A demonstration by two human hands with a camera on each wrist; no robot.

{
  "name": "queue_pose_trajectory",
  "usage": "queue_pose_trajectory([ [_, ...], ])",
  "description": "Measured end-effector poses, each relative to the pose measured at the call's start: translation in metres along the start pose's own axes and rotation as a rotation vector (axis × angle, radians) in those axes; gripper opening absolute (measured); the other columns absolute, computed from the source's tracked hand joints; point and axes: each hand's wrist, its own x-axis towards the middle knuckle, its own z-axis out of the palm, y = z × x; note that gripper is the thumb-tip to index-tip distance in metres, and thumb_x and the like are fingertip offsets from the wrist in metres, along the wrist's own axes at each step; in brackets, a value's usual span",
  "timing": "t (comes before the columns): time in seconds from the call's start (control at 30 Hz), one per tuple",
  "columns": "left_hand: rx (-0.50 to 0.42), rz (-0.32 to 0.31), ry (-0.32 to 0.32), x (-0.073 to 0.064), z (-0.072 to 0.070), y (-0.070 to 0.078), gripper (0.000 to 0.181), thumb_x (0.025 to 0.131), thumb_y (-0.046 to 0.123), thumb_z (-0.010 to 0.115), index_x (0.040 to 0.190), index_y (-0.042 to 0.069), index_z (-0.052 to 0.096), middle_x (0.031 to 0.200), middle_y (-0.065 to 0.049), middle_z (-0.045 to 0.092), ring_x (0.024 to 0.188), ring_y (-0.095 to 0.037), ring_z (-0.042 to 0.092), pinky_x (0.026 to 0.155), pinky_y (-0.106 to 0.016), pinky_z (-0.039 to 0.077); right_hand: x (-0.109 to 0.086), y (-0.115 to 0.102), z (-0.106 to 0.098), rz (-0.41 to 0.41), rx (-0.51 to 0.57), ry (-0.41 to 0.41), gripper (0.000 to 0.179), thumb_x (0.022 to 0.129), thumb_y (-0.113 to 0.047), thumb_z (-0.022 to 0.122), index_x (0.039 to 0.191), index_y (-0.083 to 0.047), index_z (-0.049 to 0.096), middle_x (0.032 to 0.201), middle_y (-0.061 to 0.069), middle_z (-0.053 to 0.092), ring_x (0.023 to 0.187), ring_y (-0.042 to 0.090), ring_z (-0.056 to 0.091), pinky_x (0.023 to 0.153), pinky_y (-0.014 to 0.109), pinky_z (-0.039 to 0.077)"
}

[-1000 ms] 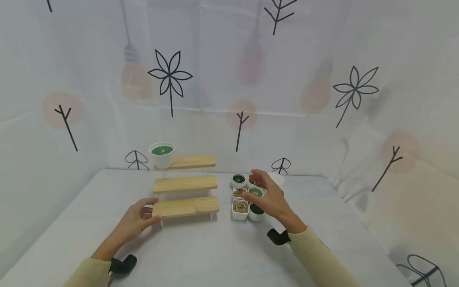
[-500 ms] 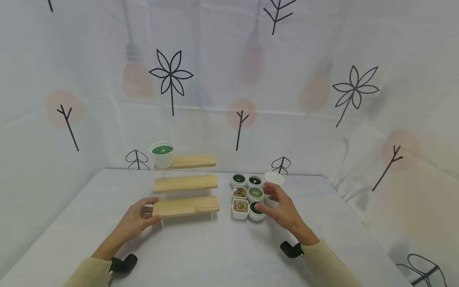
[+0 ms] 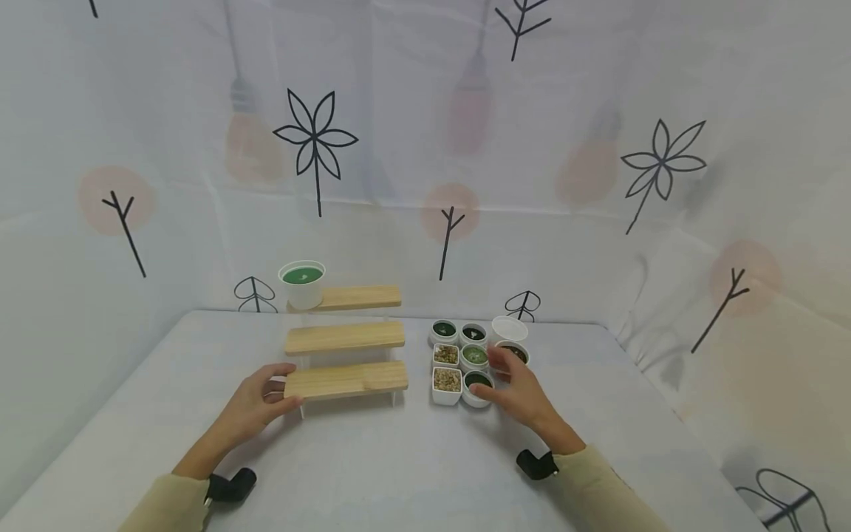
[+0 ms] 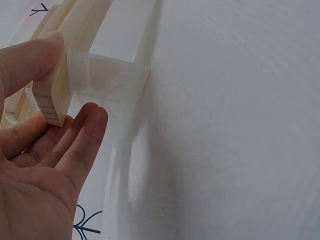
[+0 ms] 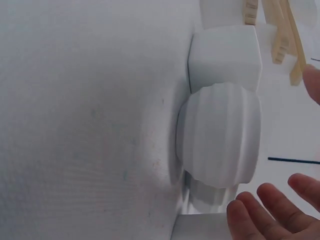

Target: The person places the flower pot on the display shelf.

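My left hand [image 3: 255,403] holds the left end of the lowest plank [image 3: 346,380] of a three-tier wooden shelf. In the left wrist view the thumb lies over the plank [image 4: 52,102] and fingertips meet its underside, beside a translucent support [image 4: 107,75]. My right hand [image 3: 525,391] hovers with fingers spread at a round white pot [image 3: 476,399] with dark green contents. The right wrist view shows this ribbed pot [image 5: 220,135] between thumb and fingers, with gaps to both. A white tub [image 3: 304,294] with a green inside stands on the top plank [image 3: 359,298].
Around the right hand several small white pots stand in a cluster. Two square ones [image 3: 446,395] hold a grainy filling, and a lighter green pot [image 3: 474,357] sits behind. A brown-filled pot [image 3: 515,350] and a white tub [image 3: 509,329] are farther right. Patterned cloth hangs behind the table.
My right hand has moved right and down, from above the cluster to its right side by the front dark green pot. The left hand keeps its place on the plank.
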Motion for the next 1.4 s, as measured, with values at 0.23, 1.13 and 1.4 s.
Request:
queue_pose_trajectory([
  [0.23, 0.001, 0.022, -0.007, 0.001, 0.000, 0.000, 0.071, 0.082, 0.029, 0.076, 0.136, -0.003, 0.042, 0.130, -0.026, 0.049, 0.109, -0.036, 0.059, 0.083, -0.032, 0.056, 0.001, 0.006, 0.003, 0.044, 0.010, -0.008, 0.078, 0.077, -0.033, 0.081, 0.138, -0.003, 0.042, 0.134, 0.018, 0.051, 0.124, 0.033, 0.049, 0.105, 0.045, 0.041],
  [1.13, 0.021, 0.010, -0.007, 0.003, 0.000, -0.003, 0.072, 0.081, 0.033, 0.076, 0.136, -0.001, 0.043, 0.131, -0.026, 0.049, 0.110, -0.036, 0.059, 0.084, -0.034, 0.056, 0.002, 0.015, 0.012, 0.084, -0.052, -0.049, 0.054, 0.071, -0.024, 0.084, 0.116, -0.008, 0.058, 0.113, 0.005, 0.062, 0.102, 0.021, 0.060, 0.091, 0.042, 0.051],
  [1.4, 0.018, -0.007, -0.009, 0.005, 0.000, -0.005, 0.074, 0.081, 0.034, 0.077, 0.137, 0.000, 0.042, 0.130, -0.025, 0.049, 0.110, -0.036, 0.059, 0.082, -0.033, 0.057, 0.002, 0.014, 0.012, 0.070, -0.046, -0.045, 0.052, 0.069, -0.022, 0.085, 0.113, -0.008, 0.059, 0.110, 0.005, 0.062, 0.100, 0.022, 0.061, 0.089, 0.042, 0.051],
])
